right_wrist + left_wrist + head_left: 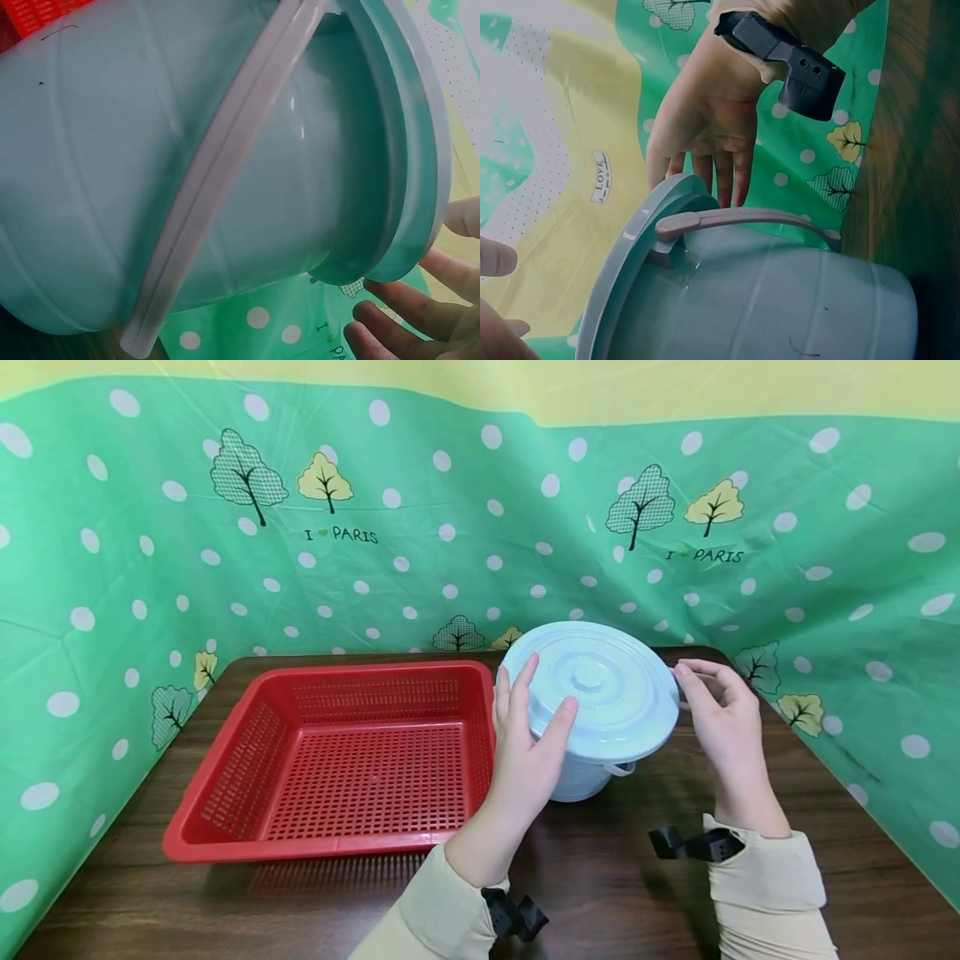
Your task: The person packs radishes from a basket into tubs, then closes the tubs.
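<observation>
A light blue plastic bucket (577, 781) carries a round lid (626, 681) with a small central knob. My right hand (727, 727) pinches the lid's right rim, its thumb above the edge and other fingers under it in the left wrist view. At the lid's left side is my left hand (525, 764), fingers spread and thumb over the rim, holding nothing. A pale handle (225, 172) hangs down the bucket's side in the right wrist view.
A red perforated plastic basket (480, 760) stands left of the bucket on the dark wooden table (615, 877). Behind and at both sides hangs a green dotted cloth (420, 568) with printed trees.
</observation>
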`<state>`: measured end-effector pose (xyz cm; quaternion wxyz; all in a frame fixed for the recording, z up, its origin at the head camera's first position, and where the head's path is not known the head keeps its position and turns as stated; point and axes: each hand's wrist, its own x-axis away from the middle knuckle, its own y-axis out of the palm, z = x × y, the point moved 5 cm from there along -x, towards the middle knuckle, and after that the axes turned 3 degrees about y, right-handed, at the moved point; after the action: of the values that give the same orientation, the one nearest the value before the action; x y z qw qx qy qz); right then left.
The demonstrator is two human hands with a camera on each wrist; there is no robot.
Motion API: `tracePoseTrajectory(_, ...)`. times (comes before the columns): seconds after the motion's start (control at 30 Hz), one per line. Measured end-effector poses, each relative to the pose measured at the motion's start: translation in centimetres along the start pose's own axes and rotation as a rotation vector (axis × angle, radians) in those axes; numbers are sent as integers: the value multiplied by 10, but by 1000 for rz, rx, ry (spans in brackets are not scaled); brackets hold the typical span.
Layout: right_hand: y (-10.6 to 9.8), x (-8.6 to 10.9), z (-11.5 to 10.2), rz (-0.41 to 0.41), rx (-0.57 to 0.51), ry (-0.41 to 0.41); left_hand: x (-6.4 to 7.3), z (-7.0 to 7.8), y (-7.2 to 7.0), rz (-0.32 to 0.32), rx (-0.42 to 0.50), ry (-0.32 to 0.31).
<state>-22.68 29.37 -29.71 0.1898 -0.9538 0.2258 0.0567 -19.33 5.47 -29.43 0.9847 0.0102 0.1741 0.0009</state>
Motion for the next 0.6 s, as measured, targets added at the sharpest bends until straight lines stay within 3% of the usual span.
tracePoseTrajectory(0.27, 4, -1, 0, -36, 23, -27, -4, -3, -4, 10, 4, -38)
tracePoseTrajectory(0.6, 8, -3, 6, -108, 73, 0, -6, -5, -4, 5, 26, -73)
